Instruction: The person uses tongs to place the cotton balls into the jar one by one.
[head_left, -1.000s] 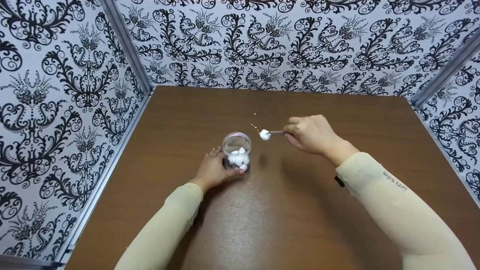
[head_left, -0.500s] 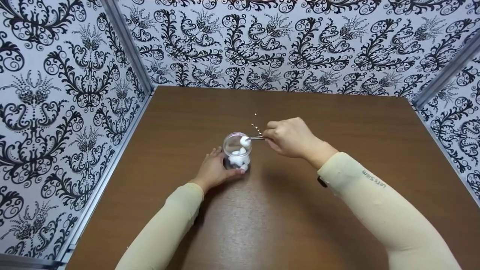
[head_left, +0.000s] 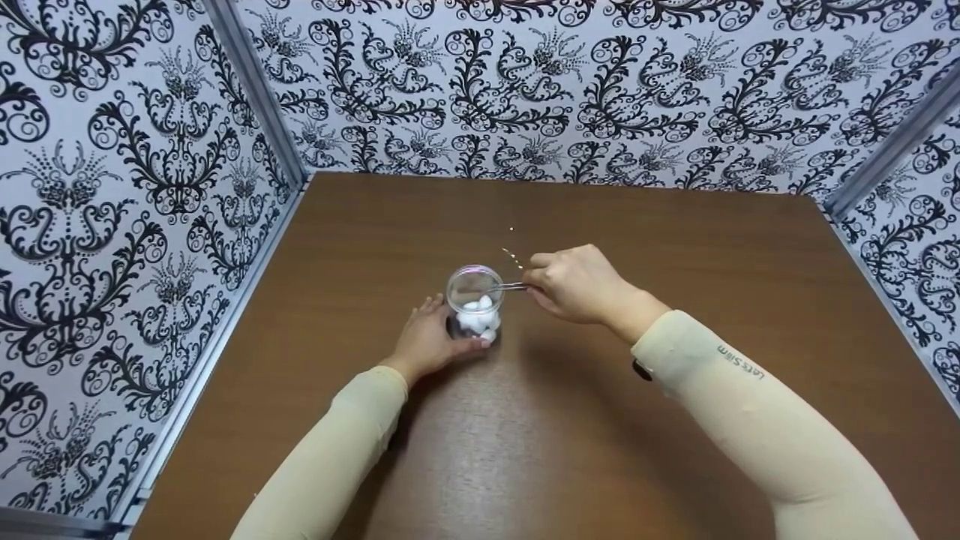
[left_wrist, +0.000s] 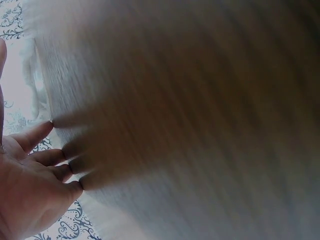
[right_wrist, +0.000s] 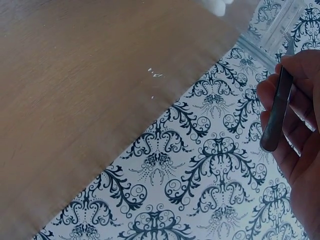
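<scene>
A clear round jar (head_left: pixel 463 283) stands upright on the table with several white cotton balls (head_left: pixel 474 321) in its lower part. My left hand (head_left: pixel 427 341) holds it from the left, thumb across the near side; in the left wrist view its fingertips come down at the tabletop. To the right of the jar, my right hand (head_left: pixel 574 283) pinches metal tweezers (head_left: pixel 514 286) whose tips reach over the rim into the mouth. No cotton ball shows at the tips. The right wrist view shows the tweezers' rounded back end (right_wrist: pixel 270 140) sticking out past the fingers.
Small pale flecks (head_left: pixel 513 258) mark the brown table (head_left: pixel 390 225) just behind the jar. Patterned panels (head_left: pixel 480 90) close off the back and both sides, joined by grey metal posts (head_left: pixel 251 90).
My right hand has moved left, carrying a cotton ball in the tweezers over the jar. That ball has since left the tips. The left hand has kept its place.
</scene>
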